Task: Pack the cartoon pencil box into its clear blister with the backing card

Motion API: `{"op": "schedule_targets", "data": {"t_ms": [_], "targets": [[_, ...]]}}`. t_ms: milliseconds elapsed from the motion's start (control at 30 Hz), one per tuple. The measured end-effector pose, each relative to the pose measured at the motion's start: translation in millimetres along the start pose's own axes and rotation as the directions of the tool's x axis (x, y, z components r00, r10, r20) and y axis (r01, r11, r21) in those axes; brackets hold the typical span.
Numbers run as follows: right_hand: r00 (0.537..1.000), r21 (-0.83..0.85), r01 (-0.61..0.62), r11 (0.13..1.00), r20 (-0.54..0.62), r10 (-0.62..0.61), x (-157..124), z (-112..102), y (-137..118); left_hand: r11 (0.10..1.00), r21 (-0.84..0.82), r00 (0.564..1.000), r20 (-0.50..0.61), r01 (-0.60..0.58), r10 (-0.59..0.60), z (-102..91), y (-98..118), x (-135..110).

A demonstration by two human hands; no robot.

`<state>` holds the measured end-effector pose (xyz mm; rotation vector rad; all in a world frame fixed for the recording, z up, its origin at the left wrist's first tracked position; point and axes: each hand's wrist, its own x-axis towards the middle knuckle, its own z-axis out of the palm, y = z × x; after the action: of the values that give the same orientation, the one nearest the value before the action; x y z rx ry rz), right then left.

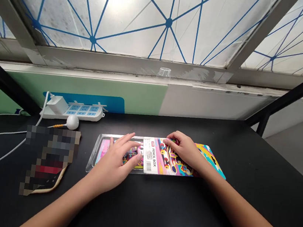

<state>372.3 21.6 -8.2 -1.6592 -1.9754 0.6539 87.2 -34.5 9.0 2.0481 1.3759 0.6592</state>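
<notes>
A colourful cardboard backing card [155, 157] printed "PENCIL BOX" lies flat on the black table. Its left part overlaps a clear plastic tray [93, 154], in which a pink, patterned pencil box [103, 148] shows in part. My left hand [120, 158] rests over the tray and the pencil box, fingers spread and holding nothing. On the card's upper middle lies my right hand [184, 147], fingers bent, with the thumb and fingertips near the far edge. Whether those fingertips pinch the card or only touch it is hard to see.
A white power strip [84, 112] with a plugged-in adapter [57, 105] stands at the back left. Near it are a round white object [72, 122], white cables [3, 133] and a blurred-out phone-like item [61, 176]. A clear cup [164, 73] sits on the windowsill.
</notes>
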Motion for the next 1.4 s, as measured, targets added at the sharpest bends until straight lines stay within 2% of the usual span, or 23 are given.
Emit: {"op": "schedule_targets", "data": {"t_ms": [67,133,233,300,400,533,700,867,1033,1167,1233,1333,1400], "targets": [[1.000,-0.010,-0.008,1.000,0.004,0.008,1,-2,3,0.984,-0.179,0.999,-0.042,0.012,-0.020,-2.6,2,-1],[1.000,-0.020,-0.017,1.000,0.005,0.017,3,-6,8,0.943,-0.333,0.986,-0.154,0.007,-0.062,-8.9,-1,1],[1.000,-0.032,-0.018,0.999,0.016,0.019,4,-13,12,0.909,-0.416,0.927,-0.350,-0.028,-0.132,-22.2,-12,9],[0.999,-0.035,-0.015,0.999,0.030,0.016,3,-18,14,0.890,-0.455,0.891,-0.414,-0.025,-0.186,-29.9,-22,15],[0.998,-0.038,0.010,0.999,0.058,-0.008,2,-26,17,0.829,-0.559,0.869,-0.418,-0.019,-0.263,-33.3,-36,23],[0.989,-0.074,0.077,0.994,0.133,-0.067,3,-30,24,0.756,-0.654,0.850,-0.412,-0.025,-0.329,-22.3,-50,28],[0.980,-0.084,0.101,0.991,0.180,-0.084,12,-24,21,0.705,-0.706,0.853,-0.410,-0.074,-0.322,-11.4,-53,27],[0.958,-0.129,0.152,0.980,0.263,-0.114,26,-7,-17,0.663,-0.741,0.846,-0.420,-0.109,-0.330,-15.7,-51,26],[0.919,-0.219,0.306,0.926,0.323,-0.227,40,27,-71,0.631,-0.766,0.849,-0.411,-0.124,-0.332,-18.6,-49,26],[0.896,-0.240,0.394,0.887,0.314,-0.314,44,59,-102,0.616,-0.776,0.850,-0.411,-0.137,-0.330,-19.8,-50,26],[0.892,-0.254,0.421,0.871,0.290,-0.346,43,65,-109,0.605,-0.784,0.848,-0.410,-0.140,-0.335,-20.4,-51,27],[0.900,-0.299,0.428,0.853,0.223,-0.374,40,58,-102,0.576,-0.807,0.843,-0.397,-0.131,-0.364,-21.3,-53,29],[0.916,-0.330,0.402,0.854,0.163,-0.368,37,43,-84,0.549,-0.827,0.837,-0.384,-0.124,-0.391,-22.1,-54,29]]}}
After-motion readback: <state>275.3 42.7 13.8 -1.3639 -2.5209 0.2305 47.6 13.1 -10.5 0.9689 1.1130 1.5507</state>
